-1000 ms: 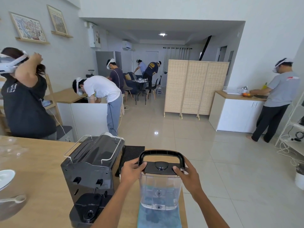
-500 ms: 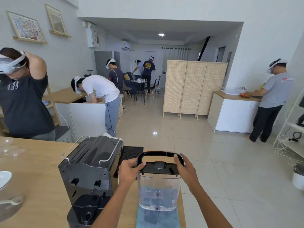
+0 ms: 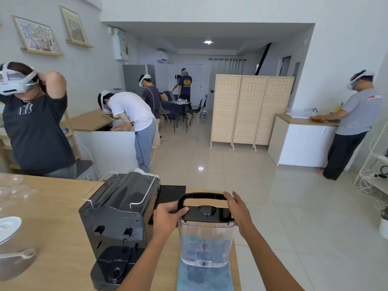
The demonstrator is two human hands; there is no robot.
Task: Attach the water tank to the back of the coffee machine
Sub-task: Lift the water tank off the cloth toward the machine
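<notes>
A clear plastic water tank [image 3: 204,242] with a black lid and raised black handle stands upright on a blue cloth [image 3: 204,277] at the counter's near right. My left hand [image 3: 168,218] grips the lid's left edge and my right hand [image 3: 238,211] grips its right edge. The black coffee machine [image 3: 119,215] stands just left of the tank, its back facing me. Its round tank base [image 3: 114,265] juts out at the bottom, with nothing on it.
The wooden counter [image 3: 48,219] carries a black mat [image 3: 171,193] behind the machine, and a white dish [image 3: 8,227] and glassware at the left. A person in a dark shirt [image 3: 35,131] stands close beyond the counter. Tiled floor drops off to the right.
Both hands stay on the tank's lid and the tank stays on the cloth. The person at the left lowered an arm slightly; the view shifted a little.
</notes>
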